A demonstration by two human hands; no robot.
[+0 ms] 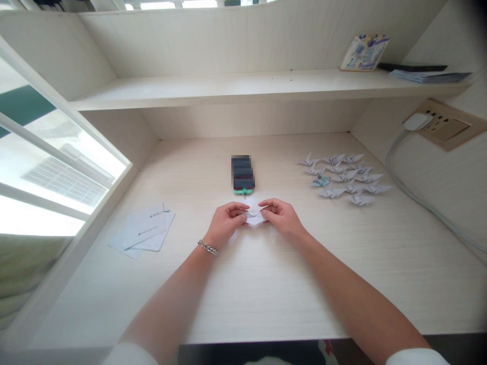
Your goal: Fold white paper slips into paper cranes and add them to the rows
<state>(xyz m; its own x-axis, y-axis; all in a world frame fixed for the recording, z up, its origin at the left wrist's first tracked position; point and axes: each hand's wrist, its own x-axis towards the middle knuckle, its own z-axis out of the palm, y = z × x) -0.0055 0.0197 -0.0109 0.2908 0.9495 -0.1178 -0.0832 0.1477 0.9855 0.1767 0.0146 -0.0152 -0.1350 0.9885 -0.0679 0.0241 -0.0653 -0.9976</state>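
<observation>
A small white piece of folded paper (254,218) is held between my two hands, just above the middle of the desk. My left hand (228,220), with a chain bracelet (207,247) at the wrist, pinches the paper's left side. On its right side, the thumb and fingers of my right hand (281,215) close on the paper. Fingers cover both side edges, so the exact fold is hard to make out. Right behind the paper lies a phone (242,172) with a green edge, its screen blurred out. Off to the right stand several folded paper cranes (344,175), mostly white, one light blue.
Loose paper sheets (146,228) lie at the left on the desk (243,294). A shelf (228,88) runs across the back, bearing a patterned packet (365,52) and a stack of papers (429,76). A white cable (414,195) hangs from the wall socket (445,124) at right.
</observation>
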